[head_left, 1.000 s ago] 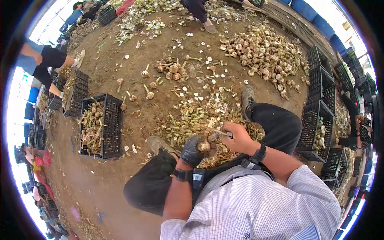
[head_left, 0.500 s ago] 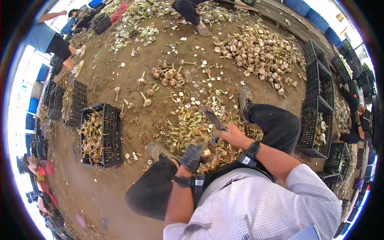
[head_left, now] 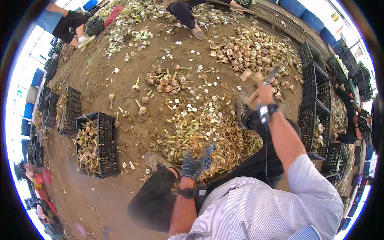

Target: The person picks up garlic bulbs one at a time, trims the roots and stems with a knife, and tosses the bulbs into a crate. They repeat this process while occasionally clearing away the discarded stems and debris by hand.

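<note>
So the bare right hand [head_left: 265, 94] with the flat, dark-bladed knife [head_left: 273, 74] has swung way out. It was over the near side of the pile of green and tan stem trimmings [head_left: 192, 128], and now it's beyond the pile's right side, kinda blurry. The grey-gloved left hand [head_left: 193, 167] had a whitish garlic bulb at the pile's near edge, and that bulb's gone from view. Thin blue strip [head_left: 208, 157] shows more clearly there now. Person in the light blue top [head_left: 50, 19] has moved farther from the pile too.
</note>
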Motion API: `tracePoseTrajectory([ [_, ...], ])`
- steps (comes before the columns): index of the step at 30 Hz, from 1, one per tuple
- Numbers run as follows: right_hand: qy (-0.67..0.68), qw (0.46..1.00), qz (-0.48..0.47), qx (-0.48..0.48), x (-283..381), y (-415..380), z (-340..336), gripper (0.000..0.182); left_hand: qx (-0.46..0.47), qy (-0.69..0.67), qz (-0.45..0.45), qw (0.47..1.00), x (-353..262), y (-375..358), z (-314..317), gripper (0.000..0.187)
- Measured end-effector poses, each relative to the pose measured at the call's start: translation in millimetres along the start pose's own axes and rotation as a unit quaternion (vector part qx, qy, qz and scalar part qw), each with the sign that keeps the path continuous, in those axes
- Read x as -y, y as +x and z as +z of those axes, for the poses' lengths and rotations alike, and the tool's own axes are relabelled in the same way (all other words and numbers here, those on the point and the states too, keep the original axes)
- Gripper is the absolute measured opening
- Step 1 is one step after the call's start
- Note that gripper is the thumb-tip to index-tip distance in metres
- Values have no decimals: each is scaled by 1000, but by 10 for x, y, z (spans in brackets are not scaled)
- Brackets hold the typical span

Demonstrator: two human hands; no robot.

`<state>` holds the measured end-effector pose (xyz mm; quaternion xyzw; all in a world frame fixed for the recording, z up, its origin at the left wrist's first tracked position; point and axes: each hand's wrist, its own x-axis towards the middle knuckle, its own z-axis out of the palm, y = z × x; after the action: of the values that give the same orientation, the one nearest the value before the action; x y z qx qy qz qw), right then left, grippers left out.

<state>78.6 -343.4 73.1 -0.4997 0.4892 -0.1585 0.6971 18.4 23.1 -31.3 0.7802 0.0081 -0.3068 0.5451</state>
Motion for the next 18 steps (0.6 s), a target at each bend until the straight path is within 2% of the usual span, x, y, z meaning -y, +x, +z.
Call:
tracePoseTrajectory([
  [1,-50,995,-84,-3,-24,462,-139,45,5,23,-32,999,-168,-51,-44,38],
  [3,-202,970,-133,-34,10,663,-136,43,-2,116,-12,993,135,121,-23,38],
  [4,-221,966,-131,-28,-113,929,-117,43,11,-42,-36,998,284,142,0,39],
  [5,-240,962,-128,-21,-240,1204,-104,44,21,-199,-61,978,378,152,32,40],
  [7,-333,928,-162,45,-455,1302,183,46,-2,-280,-108,954,79,87,52,46],
  [8,-377,906,-176,78,-594,1320,350,48,45,-130,-95,986,106,154,4,43],
  [9,-400,891,-201,69,-760,1338,533,49,92,24,-80,992,150,220,-60,41],
  [10,-423,876,-225,60,-909,1370,722,50,67,-58,-112,990,547,285,18,41],
  [13,-541,787,-263,137,-1310,1730,1188,52,-43,-298,-174,937,1640,420,245,42],
  [16,-589,741,-256,197,-1427,1833,1773,55,-54,-273,-180,943,1016,415,63,39],
  [17,-592,726,-276,213,-1537,1968,1943,50,-59,-296,-187,935,1087,405,60,37],
  [18,-599,712,-285,232,-1583,2065,2121,49,-38,-168,-176,969,958,432,-14,33],
])
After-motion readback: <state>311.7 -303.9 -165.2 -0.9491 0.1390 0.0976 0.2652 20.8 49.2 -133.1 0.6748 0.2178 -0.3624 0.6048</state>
